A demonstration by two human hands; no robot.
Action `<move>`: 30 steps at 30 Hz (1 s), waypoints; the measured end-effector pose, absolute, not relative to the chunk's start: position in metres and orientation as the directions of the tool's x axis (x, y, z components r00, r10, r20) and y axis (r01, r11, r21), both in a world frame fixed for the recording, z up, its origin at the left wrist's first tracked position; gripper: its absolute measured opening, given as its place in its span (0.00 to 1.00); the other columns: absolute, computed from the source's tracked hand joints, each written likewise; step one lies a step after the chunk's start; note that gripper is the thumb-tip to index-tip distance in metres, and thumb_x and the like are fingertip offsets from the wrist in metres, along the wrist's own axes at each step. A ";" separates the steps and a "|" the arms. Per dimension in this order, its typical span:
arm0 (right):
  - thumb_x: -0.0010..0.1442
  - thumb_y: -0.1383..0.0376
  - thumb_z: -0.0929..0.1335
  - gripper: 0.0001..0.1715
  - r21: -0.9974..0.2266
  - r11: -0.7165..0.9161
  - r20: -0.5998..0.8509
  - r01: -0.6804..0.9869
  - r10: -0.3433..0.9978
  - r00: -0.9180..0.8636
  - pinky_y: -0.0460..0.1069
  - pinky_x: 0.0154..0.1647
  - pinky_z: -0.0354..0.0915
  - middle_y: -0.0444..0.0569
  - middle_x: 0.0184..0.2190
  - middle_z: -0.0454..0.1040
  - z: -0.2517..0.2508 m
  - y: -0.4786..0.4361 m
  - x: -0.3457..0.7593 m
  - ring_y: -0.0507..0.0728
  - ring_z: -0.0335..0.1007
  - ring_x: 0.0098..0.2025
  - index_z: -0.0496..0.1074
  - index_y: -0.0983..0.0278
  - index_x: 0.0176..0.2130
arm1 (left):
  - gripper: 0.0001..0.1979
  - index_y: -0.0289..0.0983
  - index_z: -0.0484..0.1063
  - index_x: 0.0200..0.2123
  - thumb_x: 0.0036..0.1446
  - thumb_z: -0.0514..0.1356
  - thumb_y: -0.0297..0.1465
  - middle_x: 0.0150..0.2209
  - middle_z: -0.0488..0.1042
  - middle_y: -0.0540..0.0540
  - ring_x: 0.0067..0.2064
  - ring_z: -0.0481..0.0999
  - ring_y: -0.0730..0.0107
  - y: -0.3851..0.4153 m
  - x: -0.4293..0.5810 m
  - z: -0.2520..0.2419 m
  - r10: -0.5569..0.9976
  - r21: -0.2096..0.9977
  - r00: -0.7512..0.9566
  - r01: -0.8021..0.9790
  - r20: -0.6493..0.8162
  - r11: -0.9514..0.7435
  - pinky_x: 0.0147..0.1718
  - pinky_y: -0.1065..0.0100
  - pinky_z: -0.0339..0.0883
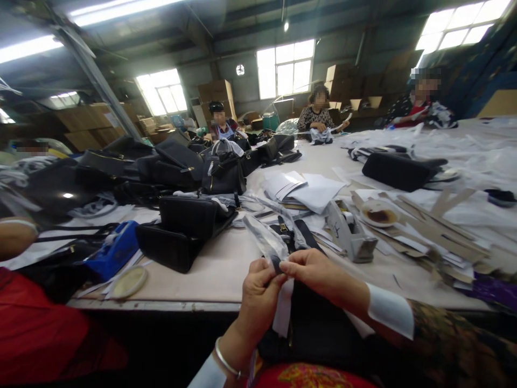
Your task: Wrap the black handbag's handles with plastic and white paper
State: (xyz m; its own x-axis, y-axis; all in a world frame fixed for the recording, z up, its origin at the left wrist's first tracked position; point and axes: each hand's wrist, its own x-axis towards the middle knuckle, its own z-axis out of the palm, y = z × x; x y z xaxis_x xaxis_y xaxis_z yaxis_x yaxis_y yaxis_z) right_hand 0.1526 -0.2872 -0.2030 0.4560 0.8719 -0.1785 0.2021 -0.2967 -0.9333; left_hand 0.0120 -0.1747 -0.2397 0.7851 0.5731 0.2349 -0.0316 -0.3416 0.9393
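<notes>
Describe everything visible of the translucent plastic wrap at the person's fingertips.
The translucent plastic wrap looks thin, wrinkled and shiny. It forms a long, narrow strip over the pale tabletop, slanting toward the left hand and right hand, which pinch together at its near end, beside a dark piece. Whether it is taped cannot be told.

Heaped black bags [177, 159] and cardboard boxes [216, 92] mark a workshop.

You can read no text, brand or number here. On your right, the dark mark [337, 231] on the grey dispenser [358, 247] is too blurred to make out; so is the pale patch [111, 119] on the far-left box [89, 118].
</notes>
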 end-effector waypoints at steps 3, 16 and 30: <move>0.51 0.51 0.71 0.21 -0.956 -0.284 -0.204 0.069 0.817 0.540 0.47 0.27 0.50 0.39 0.19 0.57 -0.215 -0.278 0.143 0.49 0.51 0.25 0.65 0.64 0.21 | 0.10 0.42 0.83 0.30 0.61 0.63 0.36 0.30 0.71 0.45 0.39 0.70 0.61 -0.182 0.014 -0.247 0.599 0.895 0.748 0.014 0.287 -0.447 0.41 0.63 0.65; 0.66 0.64 0.65 0.17 -0.671 0.073 0.346 0.737 0.911 0.225 0.47 0.32 0.58 0.46 0.26 0.68 -0.223 -0.286 0.139 0.53 0.63 0.29 0.69 0.64 0.25 | 0.20 0.31 0.72 0.28 0.46 0.75 0.39 0.20 0.54 0.57 0.22 0.50 0.83 -0.164 0.004 -0.239 0.347 0.737 0.896 -0.034 -0.276 0.676 0.21 0.76 0.44; 0.45 0.45 0.76 0.29 -0.916 -0.306 -0.386 -0.260 0.849 0.360 0.46 0.19 0.37 0.34 0.16 0.51 -0.200 -0.285 0.142 0.45 0.40 0.18 0.64 0.64 0.24 | 0.09 0.39 0.83 0.40 0.63 0.62 0.34 0.41 0.81 0.43 0.44 0.78 0.59 -0.184 0.003 -0.252 0.532 0.958 0.809 -0.123 0.248 -0.259 0.48 0.62 0.70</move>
